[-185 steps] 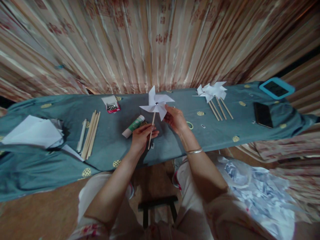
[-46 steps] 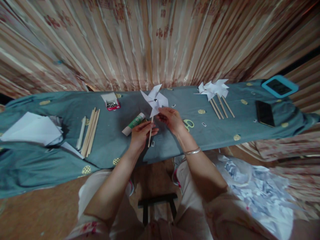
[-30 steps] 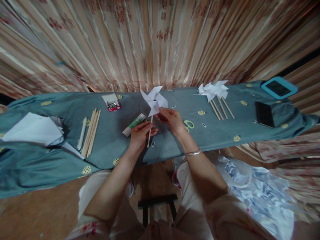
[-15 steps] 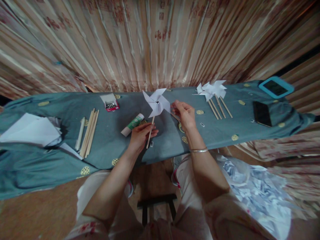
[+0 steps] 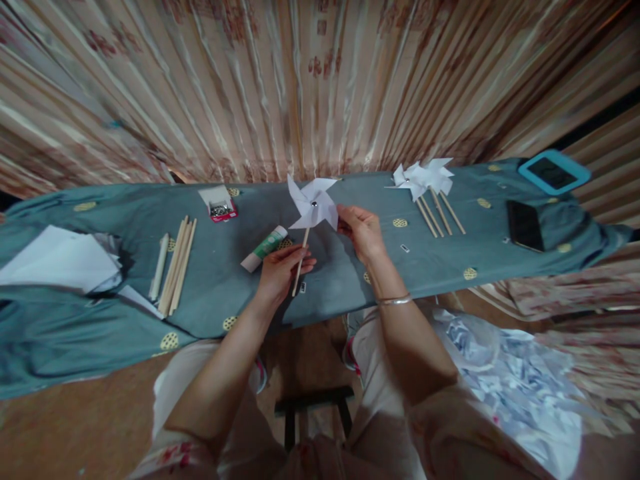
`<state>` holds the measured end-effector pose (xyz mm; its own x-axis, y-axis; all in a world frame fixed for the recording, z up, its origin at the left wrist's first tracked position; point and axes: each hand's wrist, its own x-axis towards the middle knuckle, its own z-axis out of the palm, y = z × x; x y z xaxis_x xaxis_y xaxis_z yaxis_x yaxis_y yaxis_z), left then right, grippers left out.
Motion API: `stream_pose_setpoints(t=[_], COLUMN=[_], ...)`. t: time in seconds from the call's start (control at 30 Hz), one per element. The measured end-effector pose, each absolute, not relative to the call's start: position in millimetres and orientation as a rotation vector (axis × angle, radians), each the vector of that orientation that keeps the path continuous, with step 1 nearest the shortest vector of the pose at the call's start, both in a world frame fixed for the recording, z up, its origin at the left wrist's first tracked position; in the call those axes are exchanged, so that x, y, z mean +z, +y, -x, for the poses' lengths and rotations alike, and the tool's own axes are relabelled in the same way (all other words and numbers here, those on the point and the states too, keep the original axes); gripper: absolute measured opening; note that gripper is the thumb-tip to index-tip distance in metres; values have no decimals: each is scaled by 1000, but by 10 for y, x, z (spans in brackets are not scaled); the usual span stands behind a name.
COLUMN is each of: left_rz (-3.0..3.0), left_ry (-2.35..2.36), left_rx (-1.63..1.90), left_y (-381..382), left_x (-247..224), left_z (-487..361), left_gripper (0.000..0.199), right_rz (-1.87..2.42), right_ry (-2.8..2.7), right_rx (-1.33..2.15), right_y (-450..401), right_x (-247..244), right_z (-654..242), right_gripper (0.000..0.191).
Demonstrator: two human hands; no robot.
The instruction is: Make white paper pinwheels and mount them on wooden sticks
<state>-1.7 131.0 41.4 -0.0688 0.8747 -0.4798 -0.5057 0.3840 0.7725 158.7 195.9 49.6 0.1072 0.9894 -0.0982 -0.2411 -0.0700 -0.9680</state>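
A white paper pinwheel (image 5: 314,204) with a pin at its centre is held upright over the cloth-covered table. My left hand (image 5: 283,270) grips its thin wooden stick (image 5: 301,261) between thumb and fingers. At the pinwheel's right side, my right hand (image 5: 361,230) has its thumb and forefinger together at the edge of a blade; whether they pinch the paper is too small to tell. Beside my left hand lies a green and white glue tube (image 5: 264,249).
On the green cloth (image 5: 340,287) are an open pin box (image 5: 221,208), wooden sticks (image 5: 177,267), a white stick (image 5: 159,267) and a paper stack (image 5: 63,260). Finished pinwheels (image 5: 423,180), a phone (image 5: 524,225) and a blue-framed device (image 5: 554,172) lie right.
The pinwheel's blades have turned slightly. My right hand has moved a little left, against the blade edge. My left hand keeps its hold on the stick.
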Motion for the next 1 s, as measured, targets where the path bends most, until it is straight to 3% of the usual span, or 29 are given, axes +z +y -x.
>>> stream_pose_setpoints(t=[1.0], left_rz=[-440], left_ry=[1153], left_rx=[1228], left_y=[1312], left_x=[370], left_z=[34], left_gripper=[10], right_rz=[1165], right_ry=[-895], right_rx=[1399], right_y=[1894], right_x=[515], right_z=[-1449], right_gripper=[45])
